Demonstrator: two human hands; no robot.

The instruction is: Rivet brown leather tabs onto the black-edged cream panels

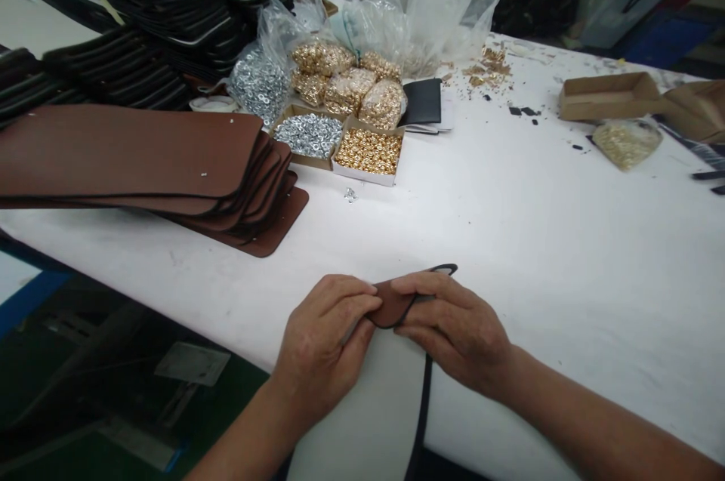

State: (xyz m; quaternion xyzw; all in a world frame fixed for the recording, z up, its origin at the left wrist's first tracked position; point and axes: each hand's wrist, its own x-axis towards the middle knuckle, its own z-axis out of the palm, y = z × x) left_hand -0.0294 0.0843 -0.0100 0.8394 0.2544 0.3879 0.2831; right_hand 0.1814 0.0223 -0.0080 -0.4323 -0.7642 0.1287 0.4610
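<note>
My left hand and my right hand meet at the near edge of the white table. Both pinch a small brown leather piece between them, fingers closed on it. A thin black strap runs from under my right hand down over the table's front edge, and a loop of it shows beyond my right fingers. Most of the leather piece is hidden by my fingers.
A stack of brown leather panels lies at the left, black panels behind it. Boxes of silver eyelets and gold eyelets sit mid-table, with bags of hardware behind. Cardboard boxes stand at the right.
</note>
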